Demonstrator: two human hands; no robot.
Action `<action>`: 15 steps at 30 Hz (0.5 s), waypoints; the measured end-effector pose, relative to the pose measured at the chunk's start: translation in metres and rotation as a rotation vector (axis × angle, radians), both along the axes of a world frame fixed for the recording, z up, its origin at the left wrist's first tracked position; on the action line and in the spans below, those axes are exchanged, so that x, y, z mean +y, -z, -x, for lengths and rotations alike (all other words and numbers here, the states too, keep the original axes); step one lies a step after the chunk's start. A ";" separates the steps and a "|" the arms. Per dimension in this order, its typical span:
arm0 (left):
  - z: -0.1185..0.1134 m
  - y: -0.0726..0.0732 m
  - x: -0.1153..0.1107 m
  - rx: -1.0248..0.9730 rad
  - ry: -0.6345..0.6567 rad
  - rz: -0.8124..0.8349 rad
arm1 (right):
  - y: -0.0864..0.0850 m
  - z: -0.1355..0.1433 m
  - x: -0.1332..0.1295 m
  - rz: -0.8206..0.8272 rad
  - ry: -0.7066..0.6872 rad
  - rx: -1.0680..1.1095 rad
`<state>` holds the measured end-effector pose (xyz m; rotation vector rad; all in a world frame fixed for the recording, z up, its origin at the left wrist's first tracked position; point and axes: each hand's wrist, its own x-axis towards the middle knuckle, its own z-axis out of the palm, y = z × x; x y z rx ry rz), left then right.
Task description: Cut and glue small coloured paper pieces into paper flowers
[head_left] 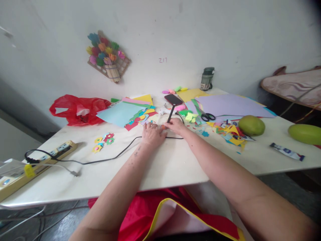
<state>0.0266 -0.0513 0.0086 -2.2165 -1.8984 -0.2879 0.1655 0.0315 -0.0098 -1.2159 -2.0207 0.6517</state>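
Observation:
My right hand grips a slim, dark pen-like tool that slants up and away from the table; its lower end is hidden by my fingers. Beside it, my left hand lies low over the white tabletop, fingers stretched forward. A small orange-red piece shows between the two hands, too small to name. Colored paper scraps lie just beyond my left hand. Paper flowers with round centers rest to the left. Past my hands are a phone and black-handled scissors.
A black cord runs from the power strip under my hands. A red plastic bag, colored sheets, a green bottle, two green fruits and a glue tube lie around. The table's near edge faces me.

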 end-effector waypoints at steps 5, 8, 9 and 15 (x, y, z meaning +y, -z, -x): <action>-0.001 0.000 0.000 0.018 -0.004 -0.002 | 0.004 0.001 0.004 0.032 -0.001 0.141; -0.001 0.001 -0.001 0.025 0.000 -0.010 | 0.005 0.001 0.006 0.111 0.006 0.300; -0.001 0.001 -0.001 0.028 0.002 -0.015 | 0.004 0.001 0.005 0.152 0.007 0.355; -0.001 0.004 0.002 0.059 0.013 -0.047 | -0.004 0.001 -0.002 0.297 0.033 0.533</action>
